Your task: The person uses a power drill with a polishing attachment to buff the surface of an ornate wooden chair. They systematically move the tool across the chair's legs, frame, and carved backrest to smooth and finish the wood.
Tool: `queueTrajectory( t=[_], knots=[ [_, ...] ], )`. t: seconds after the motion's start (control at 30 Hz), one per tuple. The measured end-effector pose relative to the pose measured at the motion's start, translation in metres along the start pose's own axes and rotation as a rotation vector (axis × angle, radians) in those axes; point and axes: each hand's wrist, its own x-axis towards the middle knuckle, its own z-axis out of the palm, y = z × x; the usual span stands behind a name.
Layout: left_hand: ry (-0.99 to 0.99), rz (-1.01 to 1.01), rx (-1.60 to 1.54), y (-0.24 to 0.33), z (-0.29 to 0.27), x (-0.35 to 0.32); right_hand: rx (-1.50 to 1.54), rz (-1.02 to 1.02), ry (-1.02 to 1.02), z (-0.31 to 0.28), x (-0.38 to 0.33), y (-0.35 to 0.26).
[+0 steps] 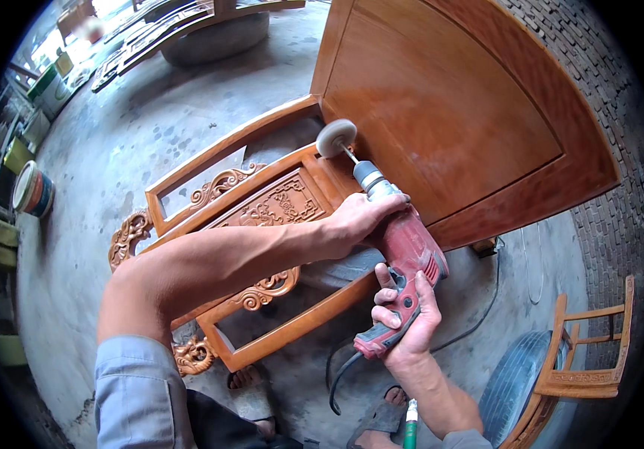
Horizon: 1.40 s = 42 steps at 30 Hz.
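A red and grey electric drill [410, 243] points away from me, with a pale round polishing disc [335, 138] on a thin shaft in its chuck. My left hand [363, 219] wraps over the front of the drill body behind the chuck. Around the rear handle my right hand [411, 318] is closed. The disc sits at the joint between a carved wooden chair back [281, 200] and a broad brown wooden seat panel [441, 112]. Whether it touches the wood I cannot tell. Carved scrolls and a relief panel decorate the chair back, partly covered by my left forearm.
Below the chair back hangs the drill's dark cord [479, 322]. A wooden chair [587, 382] leans beside a tyre [516, 382] at lower right. Paint buckets [34, 189] line the left side. Farther back, wooden parts rest on another tyre [217, 39]. A green hose end [411, 426] is near my foot.
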Motion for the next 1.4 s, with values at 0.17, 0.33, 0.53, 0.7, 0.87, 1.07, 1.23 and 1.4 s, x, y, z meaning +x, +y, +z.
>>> queueTrajectory(
  t=[0.17, 0.33, 0.53, 0.7, 0.87, 1.07, 1.23, 1.4],
  knots=[
    [-0.051, 0.028, -0.017, -0.002, 0.000, 0.005, -0.074, -0.043, 0.012, -0.003, 0.001, -0.003],
    [-0.134, 0.073, -0.081, -0.013, 0.003, 0.004, -0.150, -0.081, 0.048, -0.005, -0.005, -0.001],
    [-0.156, 0.076, -0.110, -0.009, 0.008, -0.007, -0.226, -0.119, 0.066, -0.003, -0.015, 0.000],
    [-0.139, 0.103, -0.124, -0.003, 0.000, 0.001, -0.248, -0.120, 0.028, 0.000, 0.002, -0.001],
    [-0.214, 0.171, -0.177, -0.010, 0.000, 0.003, -0.291, -0.142, 0.039, -0.003, -0.001, -0.001],
    [-0.252, 0.154, -0.259, -0.017, 0.005, 0.005, -0.362, -0.186, 0.043, -0.005, -0.008, -0.005],
    [-0.270, 0.166, -0.317, -0.016, -0.001, 0.007, -0.395, -0.197, 0.039, -0.004, 0.000, -0.003],
    [-0.292, 0.188, -0.241, -0.022, 0.000, 0.010, -0.418, -0.224, 0.051, -0.006, -0.009, 0.002]
  ],
)
